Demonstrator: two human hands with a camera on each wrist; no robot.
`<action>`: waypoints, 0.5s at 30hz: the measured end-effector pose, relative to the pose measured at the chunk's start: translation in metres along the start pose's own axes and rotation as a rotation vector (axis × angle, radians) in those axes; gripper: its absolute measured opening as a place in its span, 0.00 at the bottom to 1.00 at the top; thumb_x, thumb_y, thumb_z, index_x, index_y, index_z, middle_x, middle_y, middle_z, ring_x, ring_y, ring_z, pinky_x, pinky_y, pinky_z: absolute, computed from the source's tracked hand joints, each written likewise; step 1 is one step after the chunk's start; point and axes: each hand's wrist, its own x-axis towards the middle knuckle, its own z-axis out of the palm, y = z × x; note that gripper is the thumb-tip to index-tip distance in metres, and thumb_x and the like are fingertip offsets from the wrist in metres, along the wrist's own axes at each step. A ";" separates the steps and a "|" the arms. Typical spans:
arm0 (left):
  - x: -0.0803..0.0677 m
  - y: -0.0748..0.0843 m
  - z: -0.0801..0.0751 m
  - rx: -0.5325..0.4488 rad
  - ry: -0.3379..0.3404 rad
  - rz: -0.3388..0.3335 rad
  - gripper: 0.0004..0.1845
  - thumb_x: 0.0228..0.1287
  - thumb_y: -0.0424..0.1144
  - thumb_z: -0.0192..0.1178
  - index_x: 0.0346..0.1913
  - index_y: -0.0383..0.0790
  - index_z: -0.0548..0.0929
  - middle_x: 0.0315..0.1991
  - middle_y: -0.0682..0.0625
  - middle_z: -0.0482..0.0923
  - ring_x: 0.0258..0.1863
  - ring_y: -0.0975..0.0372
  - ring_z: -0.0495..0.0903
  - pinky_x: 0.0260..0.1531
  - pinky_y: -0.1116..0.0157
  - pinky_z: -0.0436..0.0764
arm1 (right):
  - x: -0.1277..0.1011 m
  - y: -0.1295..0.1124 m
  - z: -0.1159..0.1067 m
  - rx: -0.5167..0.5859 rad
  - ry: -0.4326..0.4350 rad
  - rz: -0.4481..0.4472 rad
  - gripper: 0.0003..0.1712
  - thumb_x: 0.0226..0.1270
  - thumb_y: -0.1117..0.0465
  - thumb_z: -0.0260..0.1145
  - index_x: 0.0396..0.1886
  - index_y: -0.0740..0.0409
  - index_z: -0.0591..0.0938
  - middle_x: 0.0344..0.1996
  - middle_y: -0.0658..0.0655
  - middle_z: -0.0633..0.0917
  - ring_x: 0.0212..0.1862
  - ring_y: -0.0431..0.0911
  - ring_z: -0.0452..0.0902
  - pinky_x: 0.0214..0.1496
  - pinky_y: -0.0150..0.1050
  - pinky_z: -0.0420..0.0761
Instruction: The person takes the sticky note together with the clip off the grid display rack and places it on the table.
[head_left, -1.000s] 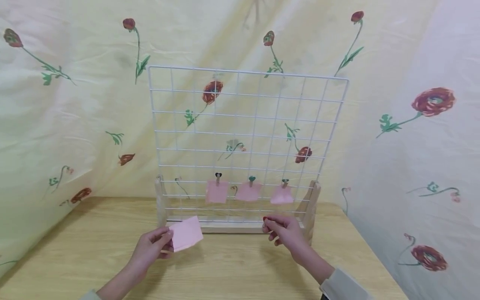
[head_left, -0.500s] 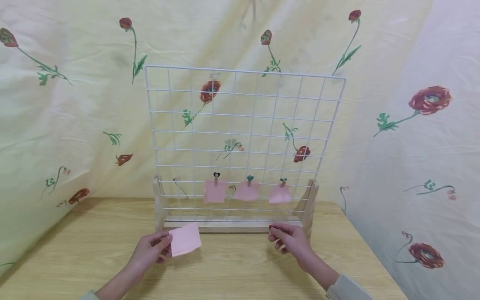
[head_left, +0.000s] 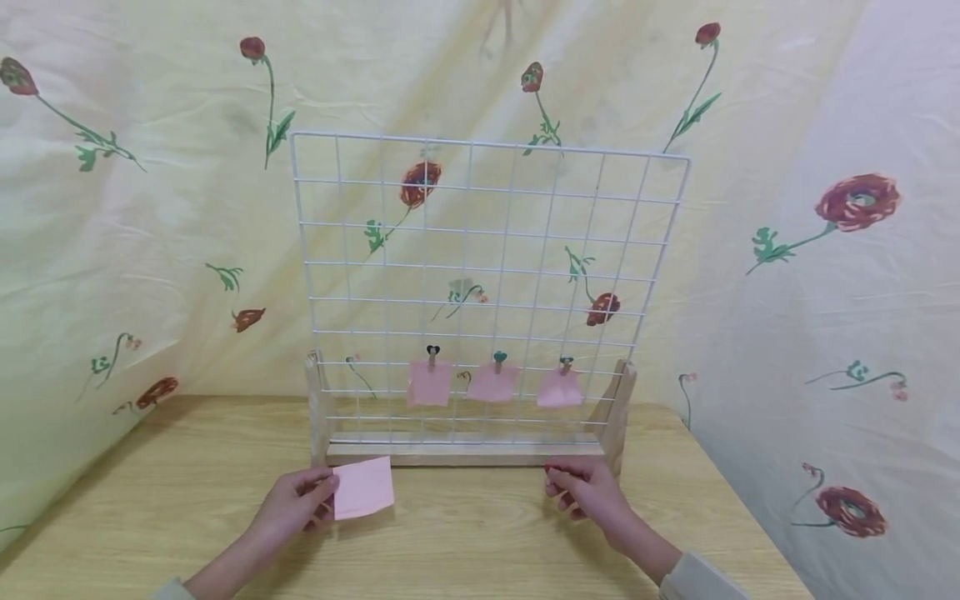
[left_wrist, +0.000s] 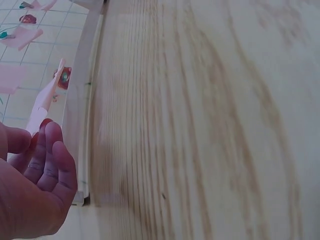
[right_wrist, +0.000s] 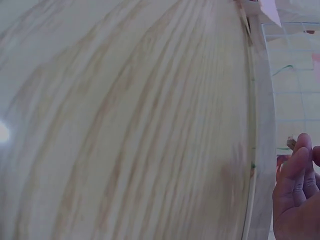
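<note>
My left hand (head_left: 318,498) pinches a pink paper note (head_left: 363,488) by its left edge, low over the wooden table (head_left: 465,542), just in front of the stand's left end. The left wrist view shows that hand (left_wrist: 37,170) with the note (left_wrist: 44,102) edge-on above its fingers. My right hand (head_left: 570,483) is curled round a small wooden clip with a red top (head_left: 552,469) in front of the stand's right end. In the right wrist view the clip's wooden tip (right_wrist: 290,143) pokes out above the fingers (right_wrist: 295,175).
A white wire grid (head_left: 487,250) stands upright in a wooden stand (head_left: 465,454) at the back of the table. Three pink notes (head_left: 430,383) (head_left: 492,383) (head_left: 559,388) hang from clips on a low wire. Flowered cloth (head_left: 150,208) hangs behind and to the right.
Both hands have sunk lower, toward the table and me. The left hand's note has come down and tilted flatter; the right hand has shifted a little right with its clip.
</note>
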 end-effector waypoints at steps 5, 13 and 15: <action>0.000 -0.003 -0.003 0.019 -0.031 0.015 0.20 0.69 0.36 0.57 0.58 0.25 0.75 0.26 0.49 0.79 0.23 0.59 0.79 0.19 0.68 0.75 | -0.002 0.003 -0.002 -0.018 0.025 0.032 0.19 0.68 0.60 0.61 0.52 0.70 0.80 0.27 0.52 0.85 0.26 0.43 0.77 0.24 0.34 0.74; 0.001 -0.007 -0.007 0.041 -0.071 0.006 0.18 0.68 0.35 0.56 0.56 0.25 0.77 0.26 0.49 0.78 0.22 0.60 0.77 0.19 0.69 0.73 | -0.004 0.009 -0.009 -0.067 0.032 0.081 0.20 0.68 0.60 0.61 0.53 0.71 0.79 0.27 0.52 0.85 0.26 0.42 0.77 0.24 0.34 0.74; 0.001 -0.007 -0.008 0.046 -0.068 0.002 0.18 0.68 0.35 0.56 0.56 0.25 0.77 0.26 0.49 0.78 0.21 0.60 0.76 0.19 0.69 0.74 | -0.004 0.011 -0.011 -0.082 0.029 0.088 0.20 0.68 0.60 0.61 0.52 0.71 0.79 0.26 0.52 0.85 0.26 0.42 0.77 0.24 0.35 0.74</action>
